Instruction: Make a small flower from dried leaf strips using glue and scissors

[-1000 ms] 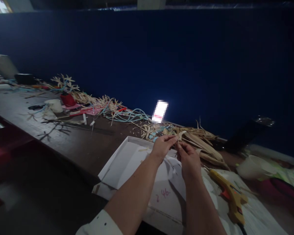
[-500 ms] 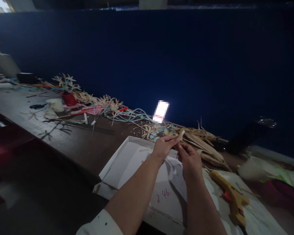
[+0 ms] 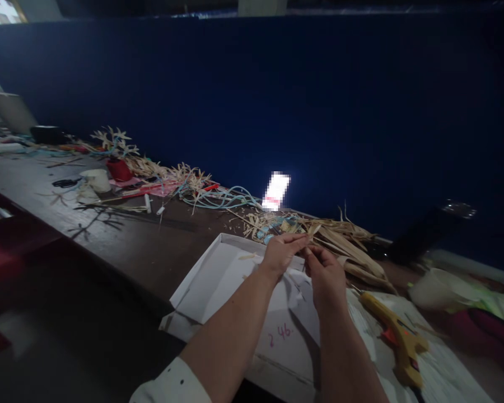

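Observation:
Above the far side of a shallow white cardboard box (image 3: 195, 277), my left hand (image 3: 282, 252) and my right hand (image 3: 325, 268) meet at the fingertips. Both are closed in a pinch on a small pale strip of dried husk (image 3: 315, 230), whose end sticks up past the fingers. The lower part of what they hold is hidden by the hands. Inside the box lie a few pale scraps (image 3: 247, 257). A pile of long dried husks (image 3: 353, 249) lies just behind and to the right of my right hand.
A yellow glue gun (image 3: 397, 336) lies on papers at the right, near a whitish bowl (image 3: 439, 288). A lit phone (image 3: 276, 190) leans at the back. Husk flowers (image 3: 189, 174), blue cords (image 3: 231, 196), a red thread spool (image 3: 118, 169) and black-handled scissors (image 3: 65, 183) lie leftward.
The husk strip's tip has tilted slightly to the right between my fingers. Both hands stay in nearly the same place.

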A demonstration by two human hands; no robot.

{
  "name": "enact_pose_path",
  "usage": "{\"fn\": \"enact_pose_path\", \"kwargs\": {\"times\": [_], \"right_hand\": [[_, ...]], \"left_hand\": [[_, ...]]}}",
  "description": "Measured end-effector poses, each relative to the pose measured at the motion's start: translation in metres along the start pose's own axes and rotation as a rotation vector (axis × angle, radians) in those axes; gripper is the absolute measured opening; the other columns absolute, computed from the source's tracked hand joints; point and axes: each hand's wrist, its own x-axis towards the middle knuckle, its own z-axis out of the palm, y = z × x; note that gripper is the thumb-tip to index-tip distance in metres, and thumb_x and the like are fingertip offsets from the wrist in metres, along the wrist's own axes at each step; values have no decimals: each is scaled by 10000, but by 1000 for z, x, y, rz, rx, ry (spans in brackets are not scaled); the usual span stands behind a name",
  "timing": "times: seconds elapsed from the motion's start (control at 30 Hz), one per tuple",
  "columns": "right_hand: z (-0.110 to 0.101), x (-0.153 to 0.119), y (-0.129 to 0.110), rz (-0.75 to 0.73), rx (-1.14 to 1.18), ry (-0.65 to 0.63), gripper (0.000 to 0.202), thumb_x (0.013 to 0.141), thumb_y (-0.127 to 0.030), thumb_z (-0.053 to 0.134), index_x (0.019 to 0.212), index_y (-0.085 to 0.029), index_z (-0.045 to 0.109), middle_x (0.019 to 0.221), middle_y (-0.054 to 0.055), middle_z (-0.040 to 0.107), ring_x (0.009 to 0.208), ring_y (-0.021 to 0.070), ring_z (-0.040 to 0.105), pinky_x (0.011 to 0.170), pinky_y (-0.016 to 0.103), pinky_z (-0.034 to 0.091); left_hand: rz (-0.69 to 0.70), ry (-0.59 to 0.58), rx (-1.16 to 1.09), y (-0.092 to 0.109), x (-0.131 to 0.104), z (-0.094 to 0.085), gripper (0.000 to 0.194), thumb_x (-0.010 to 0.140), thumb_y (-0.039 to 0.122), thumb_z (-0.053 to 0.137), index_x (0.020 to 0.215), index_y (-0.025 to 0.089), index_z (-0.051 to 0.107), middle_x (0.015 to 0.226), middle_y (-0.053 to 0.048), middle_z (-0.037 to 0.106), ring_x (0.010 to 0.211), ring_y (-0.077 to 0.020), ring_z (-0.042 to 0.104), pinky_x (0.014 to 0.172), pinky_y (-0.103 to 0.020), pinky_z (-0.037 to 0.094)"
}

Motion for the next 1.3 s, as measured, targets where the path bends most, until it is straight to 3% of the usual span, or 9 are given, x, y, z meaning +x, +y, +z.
{"fn": "enact_pose_path", "kwargs": {"times": [0.23, 0.5, 0.73, 0.8, 0.9, 1.03, 1.3], "right_hand": [[0, -1, 0, -31, -57, 8, 340, 683, -476, 673, 815, -164, 657, 519, -46, 490, 468, 90, 336, 450, 228, 273], [-1, 0, 1, -64, -78, 37, 322, 690, -460, 670, 828, -170, 669, 545, -39, 519, 478, 91, 365, 454, 225, 296], [0, -3, -3, -19, -112, 40, 354, 666, -450, 681, 850, -148, 704, 582, -3, 590, 491, 107, 427, 452, 231, 326], [-1, -1, -3, 12, -72, 46, 378, 649, -433, 693, 900, -150, 700, 654, 15, 623, 519, 114, 463, 445, 221, 333], [-3, 1, -5, 40, 76, 154, 403, 625, -401, 713, 952, -169, 671, 750, 15, 627, 539, 98, 475, 435, 194, 329], [-5, 1, -12, 62, 281, 183, 324, 648, -413, 708, 863, -173, 667, 709, -8, 599, 475, 60, 392, 420, 182, 296], [-7, 2, -13, 40, 315, 217, 277, 594, -377, 749, 768, -184, 656, 588, -52, 555, 439, 53, 378, 426, 193, 293]], "left_hand": [[60, 25, 79, 1, -2, 1, 246, 659, 316, 705, 818, 131, 737, 861, -75, 704, 789, -156, 619, 767, -275, 483], [64, -25, 91, 0, -3, 1, 333, 673, 375, 699, 889, 123, 726, 801, -62, 707, 708, -136, 612, 722, -257, 485], [106, 57, 178, 1, -3, 0, 266, 676, 332, 693, 853, 137, 732, 810, -50, 704, 732, -143, 613, 707, -245, 474], [115, 63, 205, 1, -2, -1, 260, 696, 333, 673, 862, 141, 731, 804, -43, 704, 719, -138, 609, 699, -240, 469], [163, 43, 288, 0, -1, -3, 237, 710, 331, 662, 859, 162, 734, 830, -33, 705, 763, -143, 613, 731, -239, 460], [180, -18, 363, -1, -1, -2, 203, 705, 325, 665, 826, 180, 741, 812, -26, 702, 784, -153, 612, 725, -236, 455], [117, -96, 340, 3, -6, 2, 167, 687, 293, 685, 788, 173, 744, 845, -50, 695, 756, -152, 615, 707, -246, 463]]}}
